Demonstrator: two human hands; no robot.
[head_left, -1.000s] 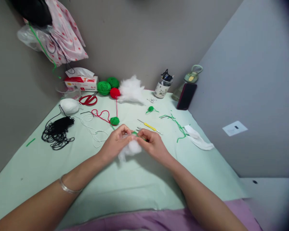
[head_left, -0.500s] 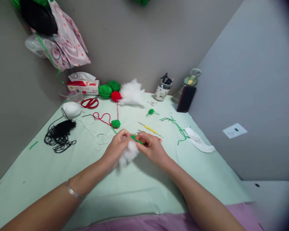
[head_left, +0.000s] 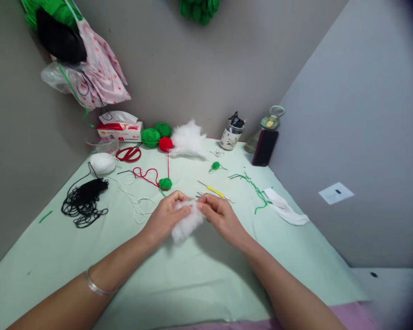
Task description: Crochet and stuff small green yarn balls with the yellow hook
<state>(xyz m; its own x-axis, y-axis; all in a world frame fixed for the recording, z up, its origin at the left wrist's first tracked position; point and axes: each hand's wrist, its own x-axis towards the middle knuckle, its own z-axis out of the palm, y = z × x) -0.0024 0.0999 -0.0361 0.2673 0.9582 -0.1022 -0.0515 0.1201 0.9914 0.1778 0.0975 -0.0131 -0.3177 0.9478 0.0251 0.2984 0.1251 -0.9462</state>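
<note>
Over the pale green table cloth, both of my hands meet at a tuft of white stuffing. My left hand is closed round the tuft from the left. Pinching its top edge from the right is my right hand. The small green crocheted piece seen earlier is hidden between the fingers. A small green yarn ball with a red thread lies just beyond the hands. Behind my right hand lies a yellow-handled crochet hook.
At the back stand a tissue box, two green yarn balls, a red yarn ball, a stuffing pile, a jar, a bottle with a phone. Red scissors, white yarn, black yarn lie left; green strands, white cloth right.
The green piece that showed between my fingertips is now covered by the stuffing and fingers. The view has tilted up slightly; both hands stay at the same spot.
</note>
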